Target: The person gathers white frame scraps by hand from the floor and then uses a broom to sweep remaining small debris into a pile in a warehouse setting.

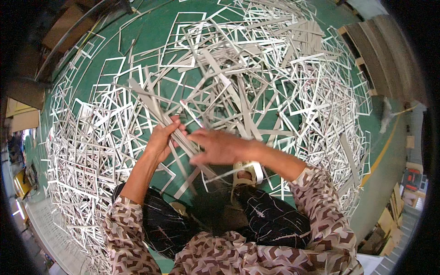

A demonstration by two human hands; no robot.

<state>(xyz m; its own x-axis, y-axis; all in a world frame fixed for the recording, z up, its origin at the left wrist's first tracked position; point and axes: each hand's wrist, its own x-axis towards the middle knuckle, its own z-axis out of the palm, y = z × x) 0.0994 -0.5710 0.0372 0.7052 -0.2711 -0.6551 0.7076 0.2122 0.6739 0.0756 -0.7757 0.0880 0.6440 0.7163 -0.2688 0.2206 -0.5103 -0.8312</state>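
My left hand (163, 139) grips a bundle of long, narrow grey-and-white strips (151, 103), likely cardboard, that runs slantwise from upper left to lower right. Just to its right, my right hand (220, 146) is blurred, its fingers spread beside the lower part of the bundle; whether it touches the strips cannot be made out. Beyond both hands lies a tangled heap of similar strips and thin rectangular frames (240, 86) on the green floor. A white-edged strip (191, 113) slants down close to my left fingertips.
Dense piles of thin white frames rise at the left (82, 154) and right (326, 92). A stack of brown boards (381, 62) stands at the far right, by a yellow floor line (381, 154). A shoe (244, 175) shows below my right hand. Cardboard boxes (67, 25) are at upper left.
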